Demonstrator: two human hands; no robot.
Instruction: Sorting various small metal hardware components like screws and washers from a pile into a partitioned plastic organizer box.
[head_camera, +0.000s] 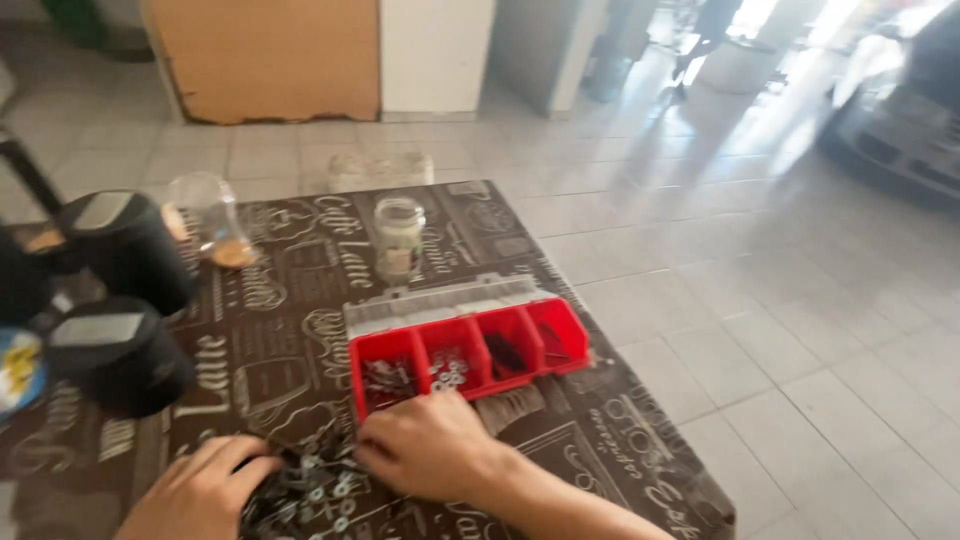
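My left hand (205, 485) and my right hand (425, 445) rest on a pile of small metal parts (315, 490), washers and screws, at the near edge of a dark printed table (290, 270). Both hands have fingers curled into the pile; the blur hides whether they pinch anything. Just beyond my right hand stands a red organiser box (465, 350) with several compartments and a grey lid hinged open behind it. Dark and silvery small parts lie in its compartments.
A glass jar (398, 238) stands behind the box. A tipped clear jar (212, 220) lies at the back left. Two black cylinders (125, 300) sit at the left edge. Tiled floor lies to the right, a car (900, 110) at far right.
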